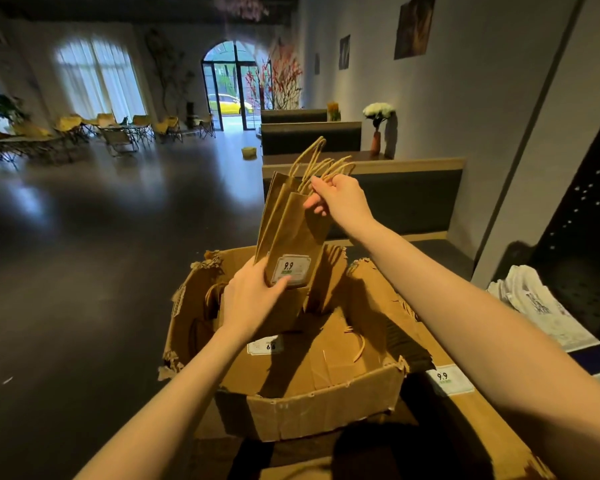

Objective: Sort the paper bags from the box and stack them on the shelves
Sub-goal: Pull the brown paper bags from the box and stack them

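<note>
A bundle of small brown paper bags (pixel 288 226) with twisted handles stands upright over a torn cardboard box (pixel 312 410). My right hand (pixel 340 197) grips the handles at the top. My left hand (pixel 253 296) holds the bottom of the bundle, thumb on a white "9.9" price label (pixel 291 268). More brown bags (pixel 312 358) lie flat inside the box, one with a "6.6" label (pixel 265 345). Another bag with a "9.9" label (pixel 447 377) lies to the right of the box.
A black perforated shelf panel (pixel 582 251) rises at the right with white bags (pixel 530 303) stacked on its shelf. Booth seats and a table with a flower vase (pixel 376 133) stand behind the box. Dark open floor (pixel 101 271) spreads to the left.
</note>
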### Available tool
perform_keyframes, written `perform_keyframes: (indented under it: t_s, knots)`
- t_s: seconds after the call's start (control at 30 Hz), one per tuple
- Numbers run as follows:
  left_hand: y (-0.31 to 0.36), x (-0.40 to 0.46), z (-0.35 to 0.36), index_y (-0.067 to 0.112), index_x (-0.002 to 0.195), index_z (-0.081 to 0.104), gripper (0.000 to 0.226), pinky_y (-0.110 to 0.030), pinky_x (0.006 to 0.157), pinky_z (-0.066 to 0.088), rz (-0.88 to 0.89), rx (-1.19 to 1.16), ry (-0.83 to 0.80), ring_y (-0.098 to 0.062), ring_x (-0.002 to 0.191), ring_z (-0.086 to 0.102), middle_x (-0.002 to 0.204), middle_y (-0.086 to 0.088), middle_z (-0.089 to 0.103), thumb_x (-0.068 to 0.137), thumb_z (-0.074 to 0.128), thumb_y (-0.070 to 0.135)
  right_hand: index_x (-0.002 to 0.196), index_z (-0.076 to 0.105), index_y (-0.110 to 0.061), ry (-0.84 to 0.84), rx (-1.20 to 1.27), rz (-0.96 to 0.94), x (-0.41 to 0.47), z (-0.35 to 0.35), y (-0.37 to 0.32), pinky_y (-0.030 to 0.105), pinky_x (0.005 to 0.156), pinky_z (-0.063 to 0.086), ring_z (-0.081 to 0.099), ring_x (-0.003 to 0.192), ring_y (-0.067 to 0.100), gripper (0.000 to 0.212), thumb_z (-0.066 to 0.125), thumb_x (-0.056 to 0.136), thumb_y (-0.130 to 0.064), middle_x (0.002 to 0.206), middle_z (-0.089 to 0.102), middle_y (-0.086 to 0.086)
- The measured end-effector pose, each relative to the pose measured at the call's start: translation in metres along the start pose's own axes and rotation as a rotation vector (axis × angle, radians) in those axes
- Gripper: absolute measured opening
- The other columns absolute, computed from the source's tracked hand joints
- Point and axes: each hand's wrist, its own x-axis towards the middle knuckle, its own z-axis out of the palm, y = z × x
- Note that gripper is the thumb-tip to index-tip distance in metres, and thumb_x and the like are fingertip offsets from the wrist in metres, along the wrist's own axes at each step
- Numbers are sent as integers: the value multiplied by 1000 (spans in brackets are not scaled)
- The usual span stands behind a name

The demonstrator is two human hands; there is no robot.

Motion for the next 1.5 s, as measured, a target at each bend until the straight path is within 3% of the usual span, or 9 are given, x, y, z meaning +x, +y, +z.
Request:
perform_keyframes:
  t_s: [0.17, 0.33, 0.53, 0.67, 0.77, 1.07, 1.23, 1.37, 1.5]
  knots:
    - [7, -3, -2, 7, 110, 61, 20, -23, 79, 44, -126, -209, 29, -19, 99, 62, 107, -6, 64, 93, 55, 17, 122, 57, -6, -35, 121, 54, -12, -7, 3, 17, 61, 49, 60, 70, 10, 31, 44, 100, -23, 93, 69, 2]
    - [17, 0, -17, 11, 140, 32, 51, -13, 83, 45, -154, -441, 41, -4, 110, 52, 133, -1, 52, 94, 53, 12, 134, 47, -12, 49, 42, 119, -31, -19, 27, 24, 83, 52, 60, 97, 11, 37, 47, 98, -22, 118, 62, 3]
    - [36, 2, -22, 14, 147, 11, 68, 4, 76, 34, -137, -597, 30, 18, 81, 49, 107, 29, 36, 93, 51, 2, 149, 21, -15, -190, -19, 404, -57, -8, 56, 32, 104, 33, 37, 135, 23, 68, 40, 95, -51, 151, 34, 5]
    - [48, 1, -18, 11, 136, 32, 43, -19, 88, 43, -142, -592, 8, -7, 107, 53, 113, 8, 51, 96, 49, 9, 149, 22, -18, -150, 111, 324, -67, -7, 51, 28, 103, 37, 39, 133, 17, 60, 39, 98, -45, 147, 38, -1]
    - [58, -1, -12, 12, 137, 30, 45, -23, 91, 42, -125, -607, 15, -7, 106, 52, 111, 11, 50, 96, 49, 11, 149, 22, -19, -120, 147, 178, -71, -16, 43, 9, 79, 47, 50, 118, 7, 54, 42, 99, -31, 137, 47, -5]
    - [118, 6, 42, 18, 142, 29, 55, -26, 89, 48, -121, -581, 19, -6, 107, 54, 121, 11, 52, 94, 54, 26, 149, 19, -28, 40, 196, -33, -67, -98, 64, 41, 103, 45, 44, 132, 18, 64, 51, 96, -13, 149, 38, 1]
    - [179, 3, 88, 18, 107, 58, 44, -31, 83, 45, -502, -820, -135, -18, 100, 58, 104, 0, 64, 100, 25, 47, 147, 27, -28, 104, 224, -70, -64, -173, 88, 37, 101, 47, 48, 128, 14, 59, 50, 96, -10, 145, 44, -1]
    - [223, -12, 133, 19, 115, 53, 47, -40, 84, 42, -850, -1084, -223, -25, 98, 55, 111, -9, 60, 97, 28, 54, 146, 26, -26, 183, 312, -76, -70, -230, 105, 22, 92, 50, 49, 126, 13, 57, 48, 97, -8, 144, 44, 0]
    - [260, -29, 162, 21, 111, 54, 34, -53, 98, 39, -1120, -1368, -215, -32, 112, 52, 110, -12, 59, 95, 42, 48, 144, 28, -27, 215, 333, -67, -81, -267, 120, 40, 104, 44, 47, 129, 16, 55, 49, 96, -9, 144, 44, 0]
